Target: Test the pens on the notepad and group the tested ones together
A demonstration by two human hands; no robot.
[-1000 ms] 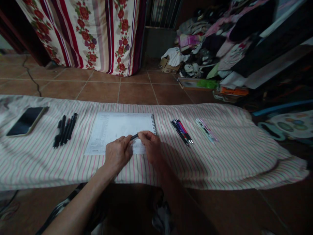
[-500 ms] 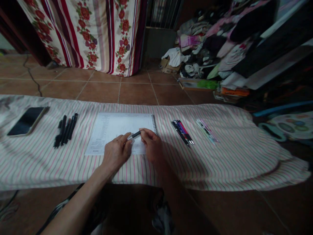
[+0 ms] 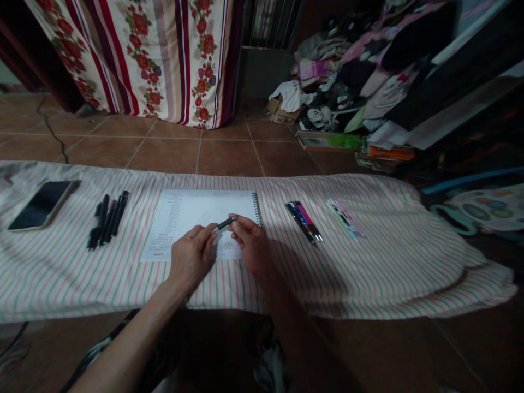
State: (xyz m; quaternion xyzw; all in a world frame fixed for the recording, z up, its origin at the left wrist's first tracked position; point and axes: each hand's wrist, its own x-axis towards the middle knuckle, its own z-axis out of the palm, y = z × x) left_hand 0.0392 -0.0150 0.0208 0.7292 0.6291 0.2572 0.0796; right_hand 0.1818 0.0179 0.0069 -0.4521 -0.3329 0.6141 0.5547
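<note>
Above a spiral notebook (image 3: pixel 208 204), a dark pen (image 3: pixel 224 224) is held between my two hands. My left hand (image 3: pixel 191 251) is closed on the pen's lighter end. With finger and thumb, my right hand (image 3: pixel 250 240) pinches the dark end at the upper right. The notebook page is pale with faint print along its left side, and its wire binding runs down the right edge. My wrists and hands cover part of its lower edge.
Left of the notebook lie several black pens (image 3: pixel 108 219) and a phone (image 3: pixel 43 204). To the right are a bunch of dark and purple pens (image 3: pixel 303 221) and a group of pastel pens (image 3: pixel 344 218). Everything rests on a striped cloth (image 3: pixel 388 262).
The right fingers have shifted slightly on the pen, and more of its dark end shows. Both hands stay over the notebook; the view has moved a little.
</note>
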